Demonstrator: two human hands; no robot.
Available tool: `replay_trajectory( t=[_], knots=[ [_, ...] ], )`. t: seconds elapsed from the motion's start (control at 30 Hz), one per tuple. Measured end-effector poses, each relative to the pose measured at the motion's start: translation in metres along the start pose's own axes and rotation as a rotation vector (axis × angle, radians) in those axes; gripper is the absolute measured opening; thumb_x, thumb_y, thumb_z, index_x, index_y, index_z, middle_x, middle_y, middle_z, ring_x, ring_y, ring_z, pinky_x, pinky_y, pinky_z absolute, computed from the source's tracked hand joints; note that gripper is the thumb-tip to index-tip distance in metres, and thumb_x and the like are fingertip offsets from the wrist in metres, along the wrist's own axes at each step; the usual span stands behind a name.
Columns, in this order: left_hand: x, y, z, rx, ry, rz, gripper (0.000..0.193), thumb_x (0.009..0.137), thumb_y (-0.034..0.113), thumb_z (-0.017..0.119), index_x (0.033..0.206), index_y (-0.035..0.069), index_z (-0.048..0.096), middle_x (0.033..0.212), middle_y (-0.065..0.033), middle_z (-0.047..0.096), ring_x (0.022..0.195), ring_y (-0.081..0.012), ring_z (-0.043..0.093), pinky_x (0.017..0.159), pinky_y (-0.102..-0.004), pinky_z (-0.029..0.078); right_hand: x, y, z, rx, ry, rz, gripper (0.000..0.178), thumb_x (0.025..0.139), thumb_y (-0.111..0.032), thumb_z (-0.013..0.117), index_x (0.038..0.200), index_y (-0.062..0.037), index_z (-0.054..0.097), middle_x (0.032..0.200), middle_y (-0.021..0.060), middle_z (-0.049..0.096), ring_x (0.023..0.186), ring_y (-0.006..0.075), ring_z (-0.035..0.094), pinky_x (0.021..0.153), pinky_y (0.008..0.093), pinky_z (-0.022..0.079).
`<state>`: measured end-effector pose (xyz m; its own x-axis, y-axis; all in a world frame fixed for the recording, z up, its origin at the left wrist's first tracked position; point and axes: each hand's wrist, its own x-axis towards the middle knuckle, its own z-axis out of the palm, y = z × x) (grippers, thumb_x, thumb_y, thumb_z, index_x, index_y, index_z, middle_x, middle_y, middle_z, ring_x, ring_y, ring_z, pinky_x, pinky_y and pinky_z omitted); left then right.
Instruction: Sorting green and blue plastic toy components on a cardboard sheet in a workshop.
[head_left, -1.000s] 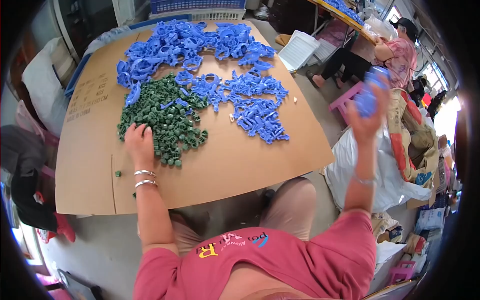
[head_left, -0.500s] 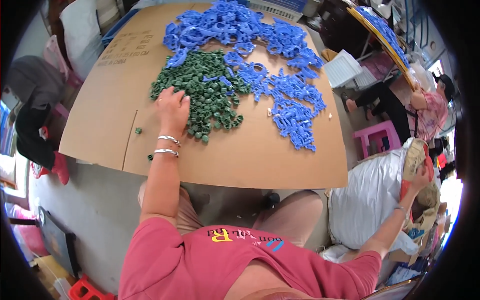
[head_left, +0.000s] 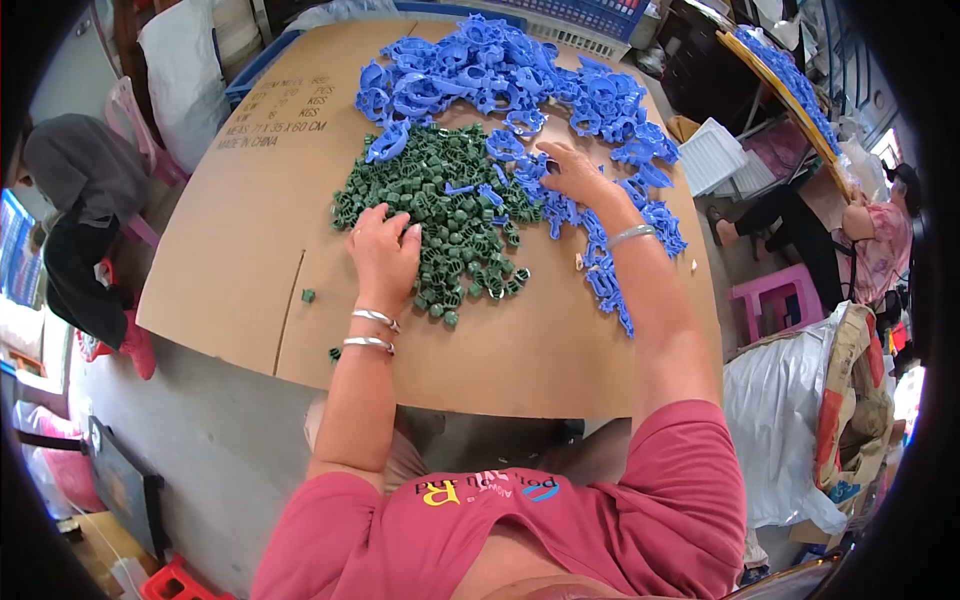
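A flat brown cardboard sheet [head_left: 240,260] serves as the work surface. On it lies a heap of small green plastic pieces [head_left: 450,205] and, behind and to the right of it, a wide spread of blue plastic ring-shaped parts [head_left: 510,75]. My left hand [head_left: 385,250] rests palm down on the near left edge of the green heap, fingers curled over the pieces. My right hand [head_left: 575,170] lies on the blue parts at the right of the green heap, fingers spread on them. Both wrists wear silver bangles.
A white plastic sack [head_left: 790,430] stands at my right side. A pink stool [head_left: 775,295] and a seated person [head_left: 870,235] are further right. White bags [head_left: 185,60] and a grey bundle [head_left: 85,175] sit at the left. Two loose green pieces [head_left: 308,295] lie near the cardboard's front.
My right hand has come back from the sack at my right and now lies on the blue parts. The left hand has stayed on the green heap.
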<state>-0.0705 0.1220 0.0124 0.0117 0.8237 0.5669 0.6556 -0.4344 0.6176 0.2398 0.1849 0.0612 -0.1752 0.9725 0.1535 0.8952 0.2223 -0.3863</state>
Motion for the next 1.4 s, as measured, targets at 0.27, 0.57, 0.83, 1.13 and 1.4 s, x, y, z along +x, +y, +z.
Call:
replay_trajectory(
  t=[0.27,0.57,0.83,1.13,1.4],
  knots=[
    [-0.002,0.005,-0.005,-0.039,0.017,-0.017,0.021,0.071,0.019,0.062,0.087,0.005,0.064,0.104,-0.0168,0.055,0.103,-0.0338,0.047,0.089,-0.0427,0.032,0.029,-0.005,-0.024,0.115,0.21,0.169,0.054,0.061,-0.022,0.067,0.109,-0.0041,0.055,0.103,0.0199,0.057,0.093,0.0234,0.056,0.079,0.032,0.044],
    [-0.002,0.005,-0.008,-0.067,0.012,-0.049,0.021,0.071,0.018,0.062,0.088,0.005,0.064,0.105,-0.0169,0.055,0.104,-0.033,0.047,0.09,-0.0422,0.031,0.097,-0.044,0.018,-0.194,-0.107,0.426,0.073,0.06,-0.027,0.06,0.129,-0.0251,0.034,0.12,0.012,0.048,0.113,0.0329,0.043,0.09,0.048,0.036],
    [-0.004,0.009,-0.007,-0.074,0.004,-0.045,0.022,0.072,0.018,0.062,0.089,0.005,0.063,0.108,-0.0177,0.053,0.107,-0.0331,0.044,0.092,-0.0434,0.028,0.082,-0.049,0.018,-0.243,-0.006,0.341,0.063,0.062,-0.017,0.061,0.122,-0.021,0.042,0.107,0.0152,0.055,0.099,0.0301,0.053,0.077,0.0371,0.045],
    [-0.002,0.005,-0.005,-0.087,0.014,-0.059,0.024,0.074,0.02,0.06,0.091,0.004,0.063,0.108,-0.0173,0.053,0.108,-0.0328,0.044,0.092,-0.0427,0.028,0.035,-0.023,-0.007,0.896,0.31,0.297,0.061,0.063,-0.009,0.069,0.117,-0.0045,0.04,0.077,0.0044,0.052,0.059,0.0118,0.052,0.037,0.0273,0.046],
    [-0.002,-0.002,-0.005,-0.064,0.041,-0.079,0.023,0.072,0.021,0.061,0.089,0.004,0.064,0.107,-0.0168,0.054,0.105,-0.0318,0.046,0.09,-0.0432,0.03,0.049,-0.047,0.025,0.093,0.24,0.037,0.07,0.054,-0.019,0.075,0.116,-0.0189,0.045,0.103,0.0147,0.049,0.095,0.0289,0.05,0.081,0.035,0.043]
  ],
)
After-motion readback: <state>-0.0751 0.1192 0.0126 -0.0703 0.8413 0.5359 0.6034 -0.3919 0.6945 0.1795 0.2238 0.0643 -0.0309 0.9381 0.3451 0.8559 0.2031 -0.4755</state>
